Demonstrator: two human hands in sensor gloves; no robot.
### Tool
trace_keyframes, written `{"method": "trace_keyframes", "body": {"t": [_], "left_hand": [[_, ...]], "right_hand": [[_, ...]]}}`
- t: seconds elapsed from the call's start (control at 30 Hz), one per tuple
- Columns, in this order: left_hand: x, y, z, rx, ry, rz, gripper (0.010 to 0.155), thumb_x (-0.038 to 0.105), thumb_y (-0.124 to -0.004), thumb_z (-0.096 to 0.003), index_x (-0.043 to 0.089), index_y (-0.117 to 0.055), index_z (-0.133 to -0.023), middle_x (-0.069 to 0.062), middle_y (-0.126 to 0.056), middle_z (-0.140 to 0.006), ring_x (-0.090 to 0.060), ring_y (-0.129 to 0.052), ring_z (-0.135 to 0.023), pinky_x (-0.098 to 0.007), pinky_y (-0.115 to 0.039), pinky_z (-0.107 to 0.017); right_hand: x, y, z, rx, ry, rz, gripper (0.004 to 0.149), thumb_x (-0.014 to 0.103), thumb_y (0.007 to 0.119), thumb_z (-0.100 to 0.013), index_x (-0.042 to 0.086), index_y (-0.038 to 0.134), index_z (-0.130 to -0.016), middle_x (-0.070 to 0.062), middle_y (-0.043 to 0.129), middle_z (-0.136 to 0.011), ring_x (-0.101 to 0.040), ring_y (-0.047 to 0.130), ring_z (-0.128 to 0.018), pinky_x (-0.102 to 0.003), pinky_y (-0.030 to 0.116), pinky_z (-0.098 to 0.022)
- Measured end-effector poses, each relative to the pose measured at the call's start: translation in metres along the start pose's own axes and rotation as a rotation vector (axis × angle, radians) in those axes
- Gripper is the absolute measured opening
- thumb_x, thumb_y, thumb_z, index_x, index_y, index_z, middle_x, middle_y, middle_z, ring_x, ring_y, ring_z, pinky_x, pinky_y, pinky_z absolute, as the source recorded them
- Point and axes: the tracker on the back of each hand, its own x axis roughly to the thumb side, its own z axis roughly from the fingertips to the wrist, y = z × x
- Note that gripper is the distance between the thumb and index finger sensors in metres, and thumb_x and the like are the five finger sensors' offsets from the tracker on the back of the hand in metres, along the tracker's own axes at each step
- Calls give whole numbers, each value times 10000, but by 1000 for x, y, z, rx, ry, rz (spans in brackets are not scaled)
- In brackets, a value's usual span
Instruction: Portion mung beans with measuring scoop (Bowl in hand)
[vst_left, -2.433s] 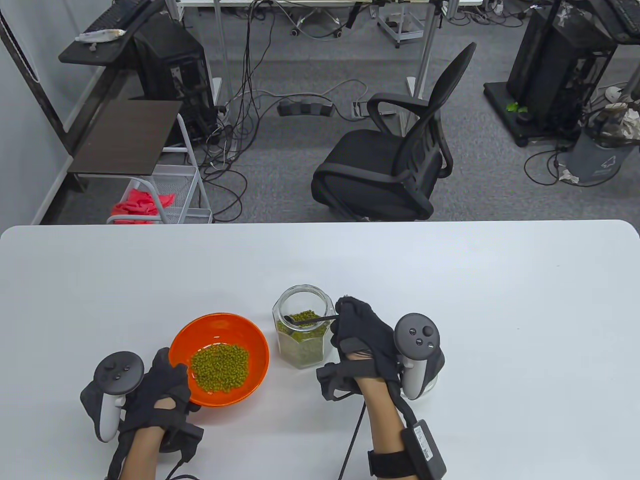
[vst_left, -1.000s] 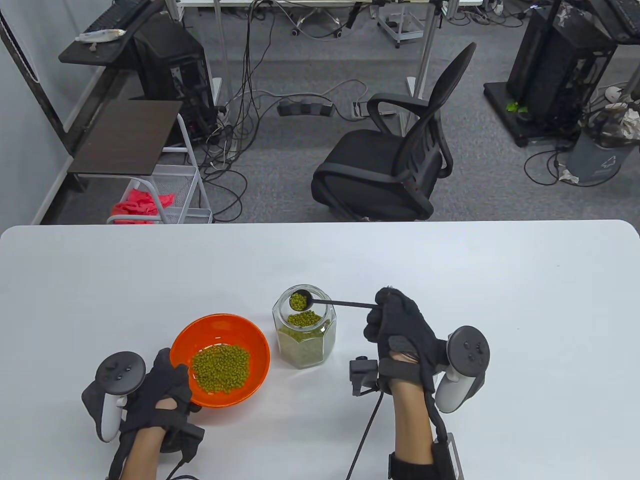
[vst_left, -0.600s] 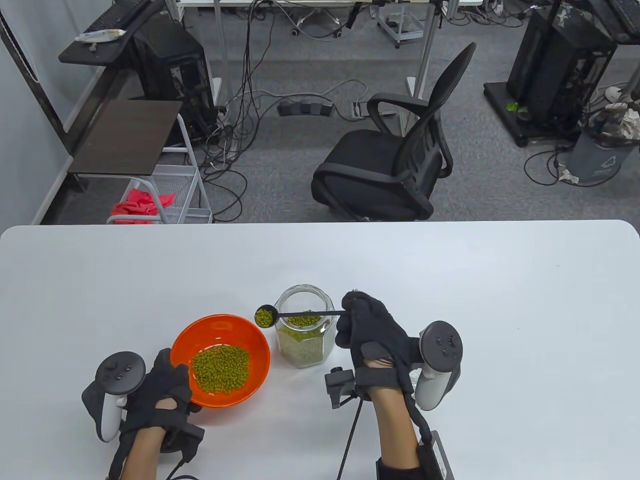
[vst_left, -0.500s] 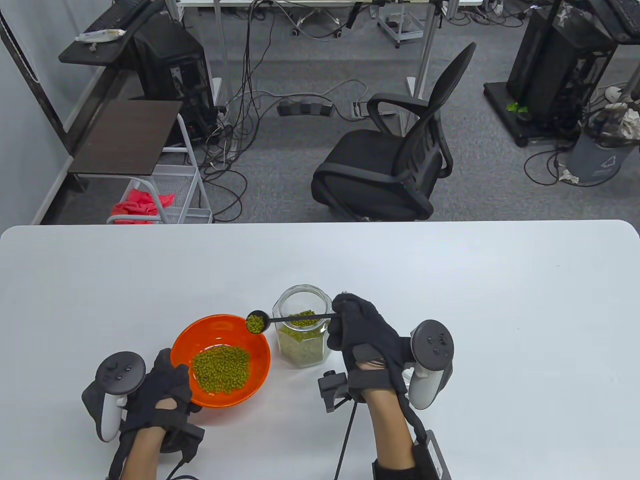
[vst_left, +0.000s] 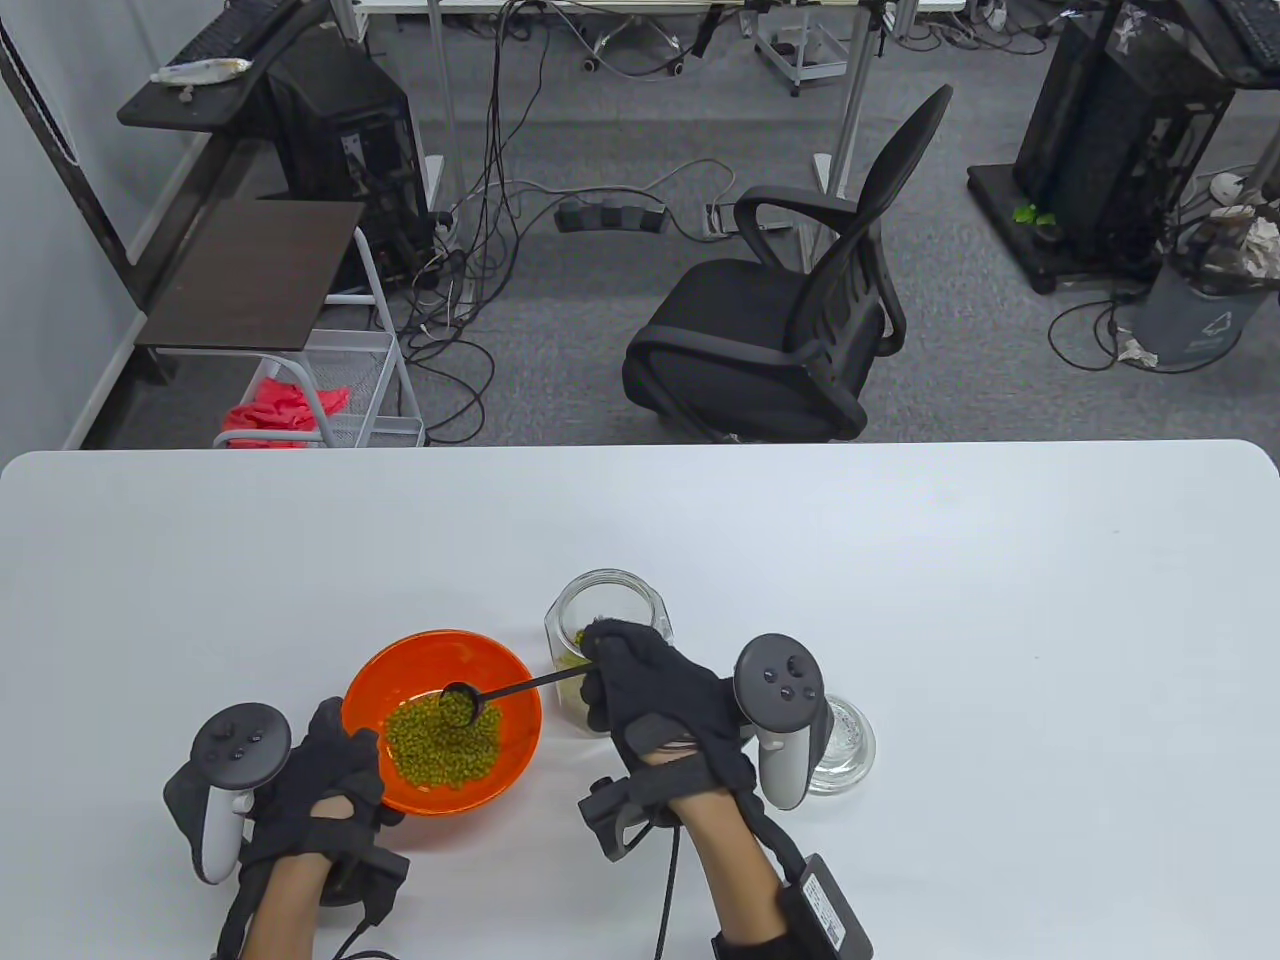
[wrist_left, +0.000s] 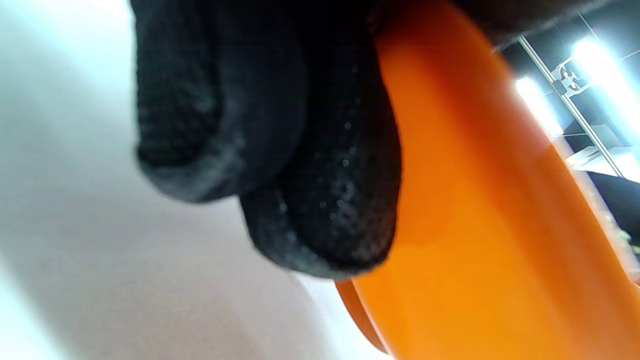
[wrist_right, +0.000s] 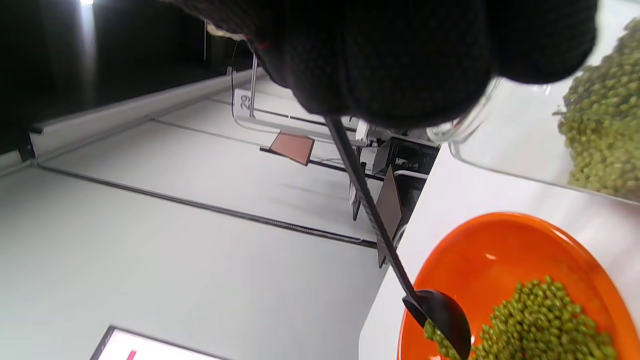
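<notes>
— What has changed since half a second ago?

— The right hand (vst_left: 660, 690) has swung toward the person and to the left, so the measuring scoop (vst_left: 460, 703) no longer hangs at the far rim of the orange bowl (vst_left: 375, 672); its cup is now over the middle of the bowl, right above the heap of mung beans (vst_left: 440, 745) inside. In the right wrist view the cup (wrist_right: 442, 317) is tipped on edge, and beans sit at its lower lip just above the pile (wrist_right: 540, 325).

— And the grip?

— Fingers of the right hand are curled round the end of the thin black handle, pinching it. The left hand (vst_left: 320, 790) has not shifted: it holds the bowl at its near-left rim, thumb over the edge, and the left wrist view shows gloved fingertips (wrist_left: 325, 200) pressed against the bowl's outer wall (wrist_left: 475, 225). The bowl's foot rests on the white table (vst_left: 900, 560).

— What else is around?

— The glass jar (vst_left: 610, 610) stands just right of the bowl, open, with beans in it; the right hand now covers its near half in the table view. A clear glass lid (vst_left: 845, 745) lies on the table close to the right wrist, partly behind the tracker; it was hidden a moment ago. Beyond the table are a black office chair (vst_left: 790, 310) and a wire cart (vst_left: 330, 390) with red cloth.

— Anything blocking the scoop?

— Only the handle crosses the bowl's right rim, between jar and bowl.
</notes>
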Motion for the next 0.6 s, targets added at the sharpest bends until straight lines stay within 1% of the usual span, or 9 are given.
{"method": "trace_keyframes", "body": {"t": [0.3,0.6], "left_hand": [[0,0,0,-2,-2,2,650,335,-680,-527,-20,-462,-1027,-140,-824,-836,-102,-1169,-202,-174,-1016,-142],[0,0,0,-2,0,3,650,334,-680,-528,-20,-462,-1026,-141,-824,-836,-102,-1169,-203,-173,-1017,-141]], "right_hand": [[13,18,3,142,-59,132,416,220,762,-479,37,802,-851,-258,900,-636,-344,973,-410,-619,750,-421],[25,23,8,226,-114,227,406,203,806,-462,77,865,-844,-265,882,-705,-386,953,-489,-655,710,-468]]}}
